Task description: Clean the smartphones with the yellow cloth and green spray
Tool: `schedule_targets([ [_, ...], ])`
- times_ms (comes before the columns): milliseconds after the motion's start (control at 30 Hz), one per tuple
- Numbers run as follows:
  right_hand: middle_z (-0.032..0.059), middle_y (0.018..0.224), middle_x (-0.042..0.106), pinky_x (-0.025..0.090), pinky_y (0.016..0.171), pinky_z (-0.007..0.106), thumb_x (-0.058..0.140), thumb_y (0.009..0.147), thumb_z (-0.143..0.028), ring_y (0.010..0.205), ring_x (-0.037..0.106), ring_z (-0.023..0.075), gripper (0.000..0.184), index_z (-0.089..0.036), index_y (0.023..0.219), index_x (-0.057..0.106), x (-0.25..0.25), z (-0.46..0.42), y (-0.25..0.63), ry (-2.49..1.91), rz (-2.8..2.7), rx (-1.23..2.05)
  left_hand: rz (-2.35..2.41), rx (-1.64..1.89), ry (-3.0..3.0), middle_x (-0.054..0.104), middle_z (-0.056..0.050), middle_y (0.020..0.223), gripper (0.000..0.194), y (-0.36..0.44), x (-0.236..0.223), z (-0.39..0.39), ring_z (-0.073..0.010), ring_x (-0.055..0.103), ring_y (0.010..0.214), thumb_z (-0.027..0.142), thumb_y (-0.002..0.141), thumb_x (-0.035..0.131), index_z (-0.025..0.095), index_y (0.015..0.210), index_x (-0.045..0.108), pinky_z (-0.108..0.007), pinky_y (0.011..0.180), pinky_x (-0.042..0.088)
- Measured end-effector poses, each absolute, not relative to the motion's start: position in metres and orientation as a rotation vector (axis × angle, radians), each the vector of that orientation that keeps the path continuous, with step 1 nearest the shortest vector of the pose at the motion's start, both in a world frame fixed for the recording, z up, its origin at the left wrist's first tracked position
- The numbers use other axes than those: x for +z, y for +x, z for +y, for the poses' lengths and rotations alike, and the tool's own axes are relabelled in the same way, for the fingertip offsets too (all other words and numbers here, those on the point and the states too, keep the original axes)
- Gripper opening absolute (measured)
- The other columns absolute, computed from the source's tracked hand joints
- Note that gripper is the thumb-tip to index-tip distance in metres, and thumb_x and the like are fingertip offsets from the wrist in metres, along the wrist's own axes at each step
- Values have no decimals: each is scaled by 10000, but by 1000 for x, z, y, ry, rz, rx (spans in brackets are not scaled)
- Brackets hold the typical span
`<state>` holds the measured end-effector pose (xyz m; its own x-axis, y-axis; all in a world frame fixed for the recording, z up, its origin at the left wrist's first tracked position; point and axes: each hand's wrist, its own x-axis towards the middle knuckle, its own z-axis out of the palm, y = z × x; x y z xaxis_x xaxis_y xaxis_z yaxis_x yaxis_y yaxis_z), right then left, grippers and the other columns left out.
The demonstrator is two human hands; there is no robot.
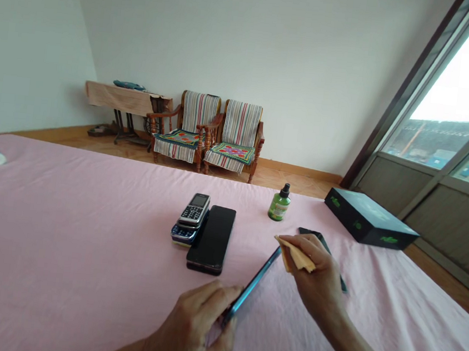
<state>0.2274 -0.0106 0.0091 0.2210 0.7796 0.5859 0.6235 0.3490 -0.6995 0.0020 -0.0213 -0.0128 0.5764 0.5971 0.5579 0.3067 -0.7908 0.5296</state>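
My left hand [198, 322] is closed around the near end of a thin smartphone with a blue edge [254, 284], held tilted above the pink-covered table [65, 225]. My right hand [318, 276] is closed on a folded tan cloth [295, 254], which touches the far end of that phone. Under my right hand lies another dark phone [312, 234], flat and partly hidden. A small green spray bottle with a black cap [279, 203] stands just beyond my right hand.
Left of the hands sit a stack of keypad phones [191, 218] and stacked black smartphones [212, 239]. A black box with green print [368, 217] lies at the far right table edge. Two wooden chairs [209, 131] stand by the far wall.
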Motion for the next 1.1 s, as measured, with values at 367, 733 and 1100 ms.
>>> schedule_targets([
  [367,64,928,548,479,680,293,486,776,-35,822,571,194,367,-203,1027,693,-10,-18,227,-1374,-1682,-1,728,1166,2472,669,-55,899,362,-1,-17,-14,-164,648,773,58,882,533,198,1214,561,-236,711,547],
  [733,81,947,532,555,682,242,437,732,22,824,606,177,523,-200,1176,601,-15,-55,173,-1063,-1802,98,747,1098,2276,639,-31,803,204,-1,-18,-11,-149,624,709,89,873,558,185,1025,654,-229,655,515],
  [1100,39,840,584,522,561,212,498,911,-193,662,613,141,228,-250,1056,664,-19,-57,164,-987,-1869,311,687,1123,2259,644,-23,772,239,-6,-13,-7,-156,629,683,109,838,590,202,1041,675,-223,620,499],
])
